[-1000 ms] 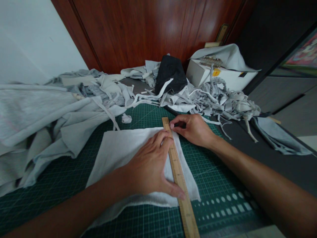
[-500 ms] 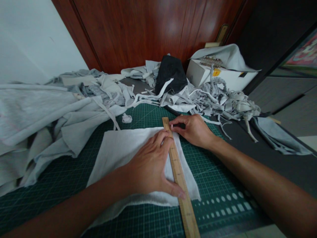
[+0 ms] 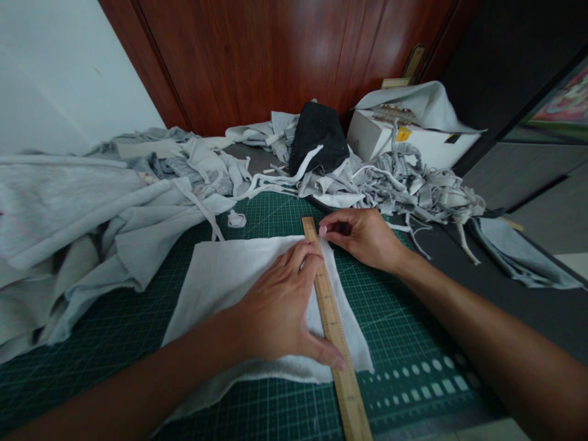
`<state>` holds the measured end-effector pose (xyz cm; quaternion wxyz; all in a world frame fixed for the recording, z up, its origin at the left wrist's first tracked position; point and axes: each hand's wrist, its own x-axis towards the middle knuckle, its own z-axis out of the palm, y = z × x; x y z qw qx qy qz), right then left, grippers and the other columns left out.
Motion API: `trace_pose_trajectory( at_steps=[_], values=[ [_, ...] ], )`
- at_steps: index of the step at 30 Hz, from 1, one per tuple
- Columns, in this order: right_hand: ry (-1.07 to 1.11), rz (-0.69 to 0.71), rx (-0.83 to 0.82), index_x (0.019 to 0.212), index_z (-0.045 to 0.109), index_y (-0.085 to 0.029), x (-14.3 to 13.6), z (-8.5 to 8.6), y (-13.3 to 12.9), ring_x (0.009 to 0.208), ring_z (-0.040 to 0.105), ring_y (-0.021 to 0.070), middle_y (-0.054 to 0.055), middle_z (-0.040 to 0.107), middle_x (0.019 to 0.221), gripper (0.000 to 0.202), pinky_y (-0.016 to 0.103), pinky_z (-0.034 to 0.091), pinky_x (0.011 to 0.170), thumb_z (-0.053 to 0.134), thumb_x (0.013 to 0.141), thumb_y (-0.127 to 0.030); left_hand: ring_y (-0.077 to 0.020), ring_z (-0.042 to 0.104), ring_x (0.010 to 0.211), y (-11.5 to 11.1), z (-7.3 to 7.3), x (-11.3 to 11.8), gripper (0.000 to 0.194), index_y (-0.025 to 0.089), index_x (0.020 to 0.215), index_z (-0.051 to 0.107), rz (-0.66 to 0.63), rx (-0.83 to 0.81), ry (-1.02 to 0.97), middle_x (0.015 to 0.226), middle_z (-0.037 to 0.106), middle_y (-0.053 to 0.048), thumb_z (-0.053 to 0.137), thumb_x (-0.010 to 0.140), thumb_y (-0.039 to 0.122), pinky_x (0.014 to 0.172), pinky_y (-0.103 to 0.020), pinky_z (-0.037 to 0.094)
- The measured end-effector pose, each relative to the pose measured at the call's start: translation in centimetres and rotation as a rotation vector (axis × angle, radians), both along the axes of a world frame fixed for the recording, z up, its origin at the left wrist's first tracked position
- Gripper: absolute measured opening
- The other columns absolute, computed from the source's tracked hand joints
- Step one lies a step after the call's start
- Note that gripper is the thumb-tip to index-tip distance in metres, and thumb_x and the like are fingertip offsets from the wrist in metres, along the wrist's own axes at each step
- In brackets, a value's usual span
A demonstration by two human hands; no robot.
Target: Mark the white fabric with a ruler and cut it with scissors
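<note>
A white piece of cloth (image 3: 229, 275) lies flat on a green cutting mat (image 3: 395, 318). Along its right side runs a wooden ruler (image 3: 334, 324), whose near end passes beyond the cloth. My left hand (image 3: 282, 303) is spread over the cloth, its thumb and fingertips pressing on the ruler. Beside the ruler's far end, my right hand (image 3: 362, 236) pinches a small pale pink piece (image 3: 323, 231), perhaps chalk, just above the cloth's far right corner.
Grey and white fabric (image 3: 105, 214) is heaped at the left. Tangled fabric strips (image 3: 390, 184), a black cloth item (image 3: 319, 138) and a white box (image 3: 413, 138) sit at the back. A folded grey cloth (image 3: 523, 251) lies at the right. A brown door (image 3: 275, 61) stands behind.
My right hand has shifted slightly right, away from the ruler, and the pink piece in its fingers shows more. My left hand and the ruler hold their place.
</note>
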<state>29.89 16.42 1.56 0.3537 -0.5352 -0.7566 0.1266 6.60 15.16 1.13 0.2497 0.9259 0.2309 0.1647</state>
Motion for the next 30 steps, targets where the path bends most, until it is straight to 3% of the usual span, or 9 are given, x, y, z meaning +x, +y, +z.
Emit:
trace_pose_trajectory(
  at_steps=[22, 30],
  values=[
    [-0.090, -0.040, 0.021, 0.100, 0.084, -0.018, -0.75, -0.10, 0.08, 0.075, 0.074, 0.0194, 0.006, 0.084, 0.097, 0.017, 0.030, 0.053, 0.071, 0.074, 0.090, -0.009, -0.0442, 0.048, 0.139, -0.04, 0.08, 0.07, 0.107, 0.019, 0.133, 0.053, 0.005, -0.005, -0.008, 0.145, 0.051, -0.019, 0.088, 0.050, 0.077, 0.122, -0.064, 0.038],
    [-0.113, 0.070, -0.038, 0.092, 0.082, -0.020, -0.13, 0.55, -0.21, 0.063, 0.069, 0.0155, 0.000, 0.080, 0.079, 0.012, 0.026, 0.049, 0.063, 0.074, 0.088, -0.011, -0.0439, 0.048, 0.140, -0.01, 0.10, 0.09, 0.105, 0.020, 0.133, 0.053, -0.007, -0.004, -0.032, 0.145, 0.051, -0.018, 0.089, 0.051, 0.076, 0.121, -0.064, 0.039]
  ],
)
